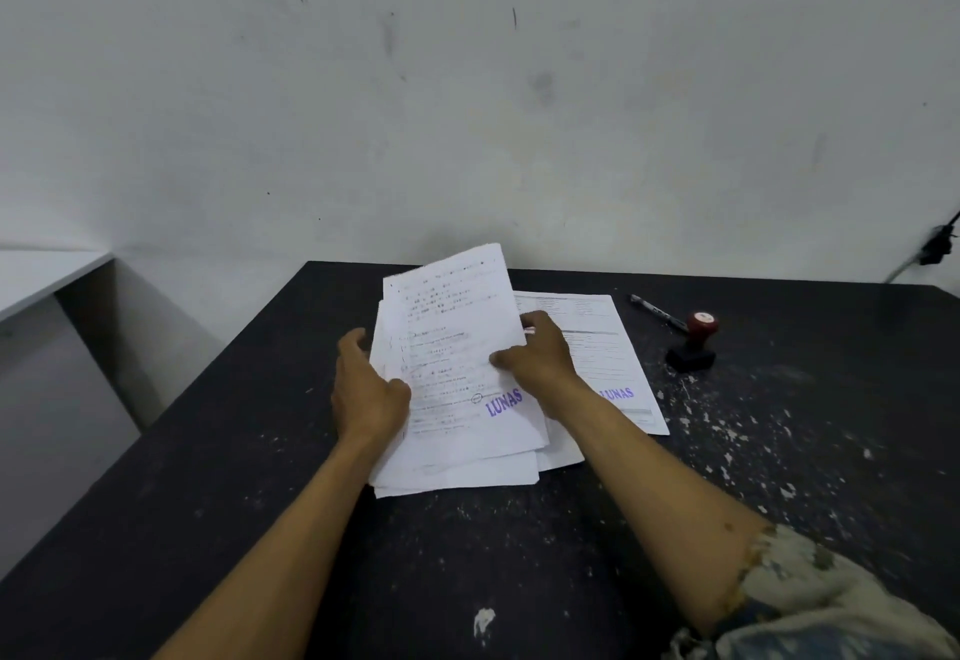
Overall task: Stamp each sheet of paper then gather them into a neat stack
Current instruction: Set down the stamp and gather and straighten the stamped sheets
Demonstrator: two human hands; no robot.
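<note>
Paint-flecked black counter [260,477] against a scuffed wall [467,88]; left hand [366,389] and right hand [540,353] each clasp the sheets [452,327].

A dark surface [519,555], flecked with pale paint chips, stands against a wall. Near its far edge lies a loose pile of printed sheets [467,467], fanned unevenly. Just right of it, partly overlapped, a single sheet [613,347] lies flat, marked "LUNAS" in purple. Farther right, a pen [657,311] lies beside an upright stamp [695,342] with a red knob and black base.
</note>
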